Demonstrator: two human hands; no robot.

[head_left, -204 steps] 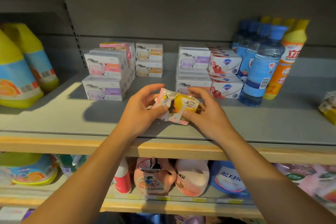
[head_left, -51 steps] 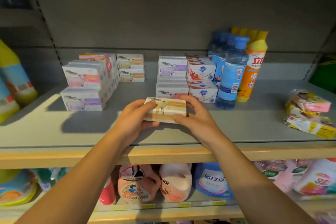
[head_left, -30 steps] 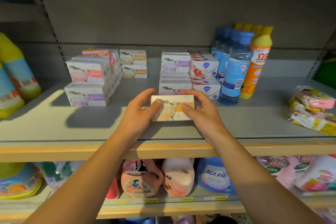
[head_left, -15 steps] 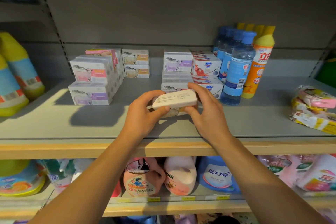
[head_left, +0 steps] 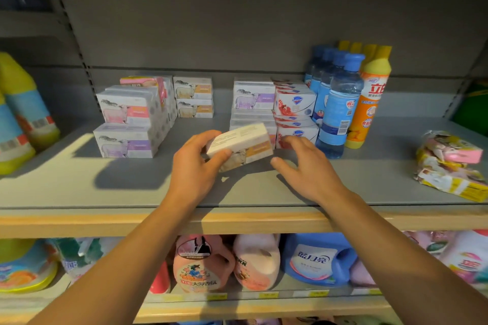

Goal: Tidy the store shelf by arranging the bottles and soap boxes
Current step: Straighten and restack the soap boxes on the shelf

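My left hand (head_left: 196,166) grips a white and orange soap box (head_left: 241,144) by its left end and holds it tilted above the grey shelf (head_left: 79,187). My right hand (head_left: 306,166) hovers just right of the box with fingers spread, not touching it. Behind stand stacked soap boxes: a left stack (head_left: 129,121), two orange ones (head_left: 194,97) at the back, a purple stack (head_left: 253,95) and red-and-white boxes (head_left: 294,103). Blue water bottles (head_left: 339,103) and orange detergent bottles (head_left: 369,97) stand in rows to the right.
A heap of crumpled soap packs (head_left: 451,163) lies at the shelf's right end. Big yellow and blue jugs (head_left: 21,113) stand at the far left. The lower shelf holds pink and blue detergent jugs (head_left: 253,261). Bare shelf surface lies in front of the stacks.
My right hand has let go of the soap box and moved slightly right. My left hand alone now holds it, tilted and lifted toward the stacks.
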